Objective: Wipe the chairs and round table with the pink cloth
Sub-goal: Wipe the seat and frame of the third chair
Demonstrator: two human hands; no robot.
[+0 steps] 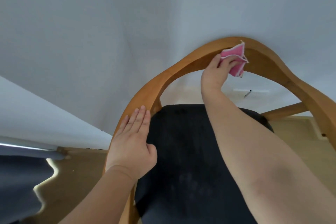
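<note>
Head view, looking down onto a wooden chair (181, 68) with a curved back rail and a dark padded seat (181, 160). Right hand (213, 72) is raised at the top of the back rail, fingers curled round a bunched pink cloth (234, 53) with a pale stitched edge. The cloth sits against the upper face of the rail, near its highest point, and loose corners stick out above and below the fingers. Left hand (132, 138) lies flat on the left side of the same rail: fingers straight and together, thumb out toward the seat, holding nothing. Both forearms are bare. A pale wall (109, 23) stands behind the chair, and a brown floor (81, 169) is below it. Dark fabric (18, 178) at lower left; cannot tell what it is.
</note>
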